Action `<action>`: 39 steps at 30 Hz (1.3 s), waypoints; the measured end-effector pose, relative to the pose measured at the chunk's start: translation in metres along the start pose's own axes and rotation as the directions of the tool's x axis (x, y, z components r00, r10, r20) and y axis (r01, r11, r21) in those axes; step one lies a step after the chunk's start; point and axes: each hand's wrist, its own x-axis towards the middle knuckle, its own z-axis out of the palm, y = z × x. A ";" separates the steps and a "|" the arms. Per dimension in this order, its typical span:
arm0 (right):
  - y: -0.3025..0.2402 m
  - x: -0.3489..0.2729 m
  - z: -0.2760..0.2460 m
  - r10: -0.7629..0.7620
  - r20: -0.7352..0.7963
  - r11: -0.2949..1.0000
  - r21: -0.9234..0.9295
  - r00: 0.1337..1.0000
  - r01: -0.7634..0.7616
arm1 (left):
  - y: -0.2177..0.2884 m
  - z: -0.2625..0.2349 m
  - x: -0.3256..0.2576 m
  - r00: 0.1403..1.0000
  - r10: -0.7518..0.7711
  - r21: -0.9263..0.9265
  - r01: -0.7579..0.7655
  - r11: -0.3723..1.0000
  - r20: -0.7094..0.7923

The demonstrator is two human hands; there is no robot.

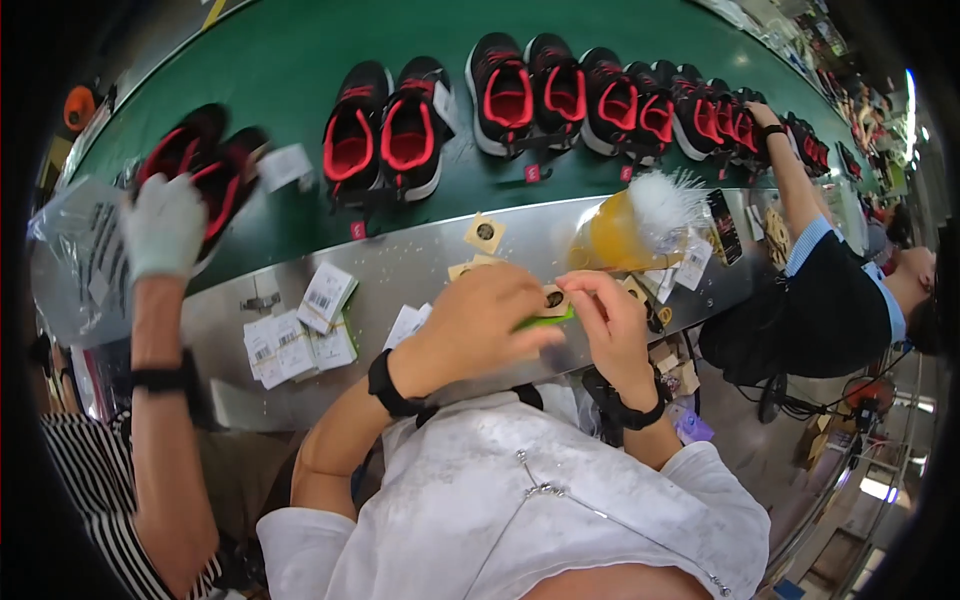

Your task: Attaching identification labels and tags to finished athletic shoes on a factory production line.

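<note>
Above the metal ledge, my right hand point(612, 325) pinches a small tan card point(556, 299) with a black round mark; a bright green piece point(548, 321) shows under it. My left hand point(480, 322) is at the card's left edge, slightly blurred, its thumb spread away from its fingers. Whether its fingertips touch the card is hard to see. More tan cards lie just beyond, one tan card point(484, 233) in plain view and others partly behind my left hand. Left of my forearm are stacks of white barcode labels point(290, 345).
Black-and-red shoes point(410, 135) stand in pairs along the green belt point(260, 90). At the left, a co-worker's gloved hand point(163, 225) is at a blurred pair. A yellow container with white bristles point(612, 232) and a phone point(724, 228) sit right. Another co-worker's arm point(790, 180) reaches across the belt.
</note>
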 end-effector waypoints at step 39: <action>0.018 0.285 -0.046 0.203 0.667 0.978 -0.175 0.717 -0.114 | -0.133 -0.080 0.172 0.991 -0.027 0.662 -0.064 0.747 0.127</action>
